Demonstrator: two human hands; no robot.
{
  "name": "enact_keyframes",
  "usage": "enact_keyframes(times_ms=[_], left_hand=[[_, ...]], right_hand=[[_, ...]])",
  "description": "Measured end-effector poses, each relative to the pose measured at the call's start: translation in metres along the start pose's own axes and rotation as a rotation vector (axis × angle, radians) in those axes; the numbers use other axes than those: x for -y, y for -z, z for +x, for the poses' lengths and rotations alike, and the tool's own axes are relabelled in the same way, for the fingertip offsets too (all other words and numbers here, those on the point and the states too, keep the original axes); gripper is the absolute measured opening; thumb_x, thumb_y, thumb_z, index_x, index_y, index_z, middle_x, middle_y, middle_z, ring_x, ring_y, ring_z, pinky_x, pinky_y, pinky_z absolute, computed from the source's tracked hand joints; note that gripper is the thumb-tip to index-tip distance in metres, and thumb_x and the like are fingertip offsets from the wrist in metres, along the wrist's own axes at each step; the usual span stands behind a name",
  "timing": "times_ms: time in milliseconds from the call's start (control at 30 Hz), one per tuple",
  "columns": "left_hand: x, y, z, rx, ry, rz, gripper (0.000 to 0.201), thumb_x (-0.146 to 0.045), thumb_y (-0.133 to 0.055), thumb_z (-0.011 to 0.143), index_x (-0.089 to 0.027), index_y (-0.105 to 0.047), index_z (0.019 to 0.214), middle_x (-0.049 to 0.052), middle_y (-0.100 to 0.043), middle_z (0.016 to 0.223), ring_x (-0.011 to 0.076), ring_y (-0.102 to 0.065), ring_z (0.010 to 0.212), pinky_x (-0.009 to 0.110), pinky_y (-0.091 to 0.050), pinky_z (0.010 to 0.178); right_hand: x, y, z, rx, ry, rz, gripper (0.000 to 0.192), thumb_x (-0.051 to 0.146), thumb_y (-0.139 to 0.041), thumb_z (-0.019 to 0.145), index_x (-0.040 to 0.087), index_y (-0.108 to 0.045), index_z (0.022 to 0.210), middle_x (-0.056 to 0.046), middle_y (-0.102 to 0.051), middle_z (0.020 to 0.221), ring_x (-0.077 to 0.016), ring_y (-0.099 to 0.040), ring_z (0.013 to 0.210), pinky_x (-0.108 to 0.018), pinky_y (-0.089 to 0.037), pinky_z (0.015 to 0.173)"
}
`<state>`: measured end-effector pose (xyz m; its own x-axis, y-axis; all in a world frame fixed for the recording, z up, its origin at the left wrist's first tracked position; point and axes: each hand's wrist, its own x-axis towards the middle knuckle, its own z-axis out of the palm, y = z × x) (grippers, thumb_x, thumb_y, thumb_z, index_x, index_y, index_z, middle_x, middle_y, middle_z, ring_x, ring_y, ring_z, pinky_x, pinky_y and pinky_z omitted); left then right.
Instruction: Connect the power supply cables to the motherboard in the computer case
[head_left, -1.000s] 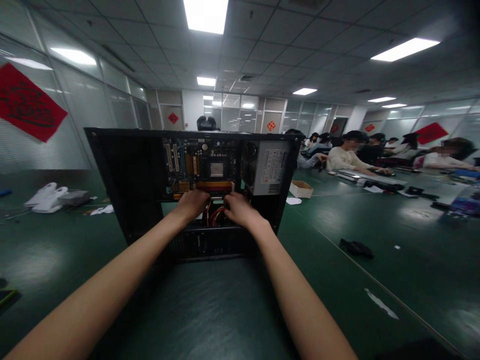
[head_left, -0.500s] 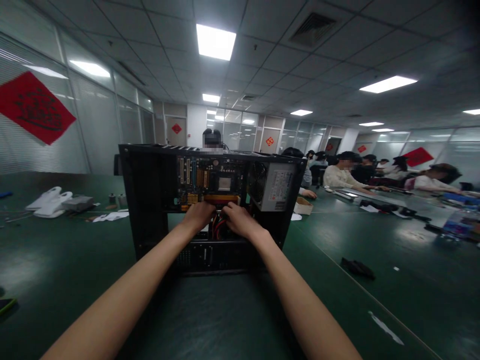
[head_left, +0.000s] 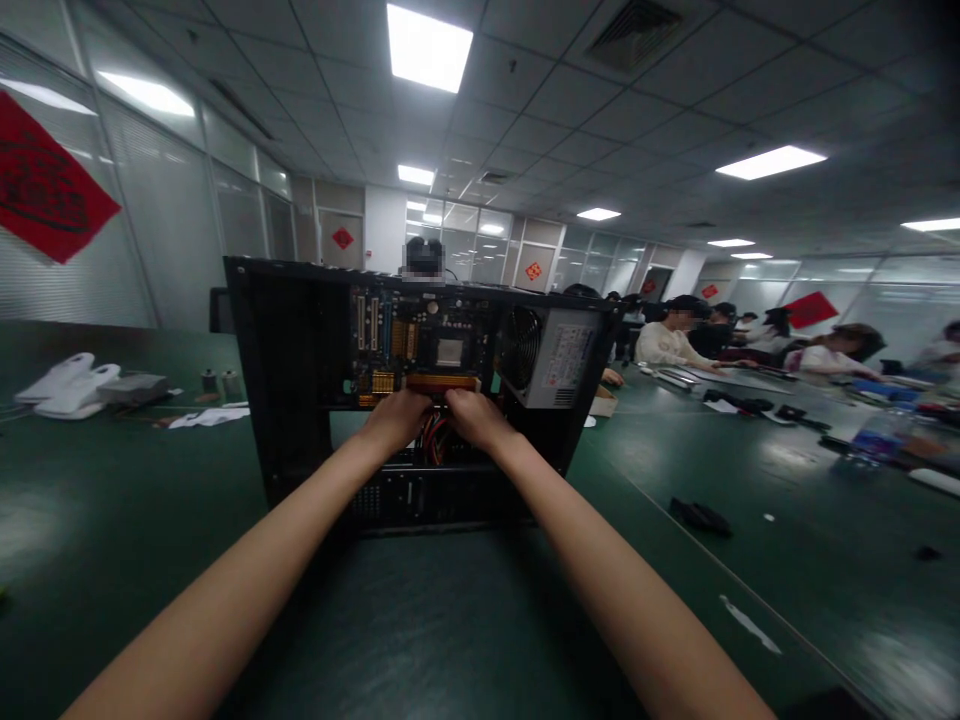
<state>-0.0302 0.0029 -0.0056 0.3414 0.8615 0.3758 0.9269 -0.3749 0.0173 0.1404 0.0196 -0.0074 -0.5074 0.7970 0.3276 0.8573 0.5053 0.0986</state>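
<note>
On the far left of the green bench (head_left: 112, 520) lie white plastic shells (head_left: 56, 383) and some paper scraps (head_left: 202, 417), well apart from the work. At centre stands an open black computer case (head_left: 292, 400), its open side facing the person; inside it are a motherboard (head_left: 416, 345) at the back, red and yellow cables (head_left: 435, 440) below, and a grey power supply (head_left: 551, 355) at the right. The left hand (head_left: 397, 418) and right hand (head_left: 472, 418) meet just beside each other at the board's lower edge, fingers curled onto an orange slot strip (head_left: 442, 382) whose long axis runs left to right directly ahead of both. Whether either grip is closed on anything cannot be told. Further right, a black object (head_left: 699, 516) lies on the bench; other people sit beyond.
</note>
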Motion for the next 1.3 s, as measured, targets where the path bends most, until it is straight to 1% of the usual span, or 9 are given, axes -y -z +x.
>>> enact_keyframes(times_ms=[100, 200, 333, 500, 633, 800, 867, 1067, 1300], left_hand=[[0.003, -0.004, 0.001, -0.004, -0.034, -0.072, 0.027, -0.030, -0.050, 0.092, -0.027, -0.072, 0.107, 0.007, -0.073, 0.103, 0.0223, -0.068, 0.096, 0.029, -0.050, 0.082], [0.004, -0.006, 0.002, -0.016, -0.037, -0.093, 0.028, -0.030, -0.048, 0.092, -0.026, -0.073, 0.105, 0.007, -0.073, 0.102, 0.0219, -0.067, 0.097, 0.029, -0.049, 0.083], [0.003, -0.006, 0.003, -0.009, -0.019, -0.083, 0.029, -0.031, -0.048, 0.092, -0.023, -0.073, 0.104, 0.007, -0.074, 0.099, 0.0210, -0.068, 0.093, 0.027, -0.049, 0.080], [0.002, -0.004, 0.004, 0.005, 0.003, -0.057, 0.028, -0.030, -0.049, 0.091, -0.024, -0.074, 0.101, 0.007, -0.074, 0.098, 0.0214, -0.069, 0.090, 0.027, -0.049, 0.075], [0.003, -0.005, 0.004, -0.001, 0.002, -0.063, 0.027, -0.030, -0.050, 0.091, -0.025, -0.074, 0.103, 0.007, -0.074, 0.098, 0.0208, -0.068, 0.092, 0.027, -0.049, 0.080], [0.001, -0.004, 0.004, 0.009, 0.006, -0.054, 0.028, -0.030, -0.049, 0.092, -0.024, -0.073, 0.105, 0.008, -0.073, 0.098, 0.0214, -0.068, 0.094, 0.028, -0.050, 0.083], [0.000, -0.003, 0.003, 0.019, 0.020, -0.048, 0.028, -0.030, -0.049, 0.092, -0.024, -0.073, 0.106, 0.008, -0.073, 0.100, 0.0212, -0.068, 0.095, 0.029, -0.049, 0.085], [-0.004, 0.000, 0.003, 0.035, 0.033, -0.033, 0.030, -0.030, -0.048, 0.093, -0.023, -0.073, 0.107, 0.010, -0.073, 0.101, 0.0223, -0.067, 0.097, 0.030, -0.049, 0.086], [-0.006, 0.000, 0.004, 0.051, 0.034, -0.017, 0.031, -0.031, -0.048, 0.092, -0.022, -0.073, 0.108, 0.011, -0.072, 0.102, 0.0227, -0.067, 0.096, 0.031, -0.049, 0.087]], right_hand=[[0.000, 0.001, -0.001, 0.025, -0.036, -0.021, 0.021, 0.017, -0.043, 0.095, 0.017, -0.051, 0.115, -0.017, -0.066, 0.109, -0.0274, -0.065, 0.100, -0.034, -0.048, 0.080], [-0.001, 0.001, -0.001, 0.011, -0.033, -0.025, 0.022, 0.019, -0.046, 0.094, 0.018, -0.050, 0.116, -0.016, -0.067, 0.108, -0.0283, -0.066, 0.101, -0.033, -0.048, 0.078], [-0.002, -0.003, -0.001, -0.001, -0.022, -0.004, 0.021, 0.019, -0.047, 0.094, 0.018, -0.050, 0.114, -0.015, -0.068, 0.107, -0.0278, -0.066, 0.100, -0.032, -0.047, 0.076], [-0.005, -0.006, -0.002, -0.023, -0.035, 0.068, 0.022, 0.017, -0.048, 0.092, 0.019, -0.051, 0.114, -0.014, -0.068, 0.107, -0.0259, -0.066, 0.099, -0.029, -0.045, 0.074], [-0.005, -0.007, -0.007, -0.053, -0.049, 0.147, 0.022, 0.015, -0.052, 0.089, 0.017, -0.055, 0.111, -0.012, -0.068, 0.108, -0.0234, -0.065, 0.101, -0.026, -0.044, 0.076], [-0.009, -0.011, -0.009, -0.119, -0.072, 0.223, 0.021, 0.013, -0.053, 0.087, 0.014, -0.061, 0.107, -0.011, -0.069, 0.108, -0.0210, -0.064, 0.104, -0.025, -0.044, 0.084], [-0.010, -0.011, -0.008, -0.128, -0.084, 0.223, 0.021, 0.013, -0.051, 0.089, 0.014, -0.063, 0.106, -0.011, -0.070, 0.106, -0.0212, -0.065, 0.103, -0.025, -0.044, 0.083], [-0.009, -0.009, -0.006, -0.098, -0.102, 0.165, 0.024, 0.014, -0.048, 0.090, 0.015, -0.068, 0.104, -0.013, -0.071, 0.103, -0.0238, -0.067, 0.098, -0.027, -0.045, 0.079], [-0.009, -0.009, -0.005, -0.104, -0.144, 0.108, 0.023, 0.016, -0.047, 0.092, 0.014, -0.069, 0.101, -0.015, -0.072, 0.099, -0.0254, -0.068, 0.093, -0.029, -0.045, 0.074]])
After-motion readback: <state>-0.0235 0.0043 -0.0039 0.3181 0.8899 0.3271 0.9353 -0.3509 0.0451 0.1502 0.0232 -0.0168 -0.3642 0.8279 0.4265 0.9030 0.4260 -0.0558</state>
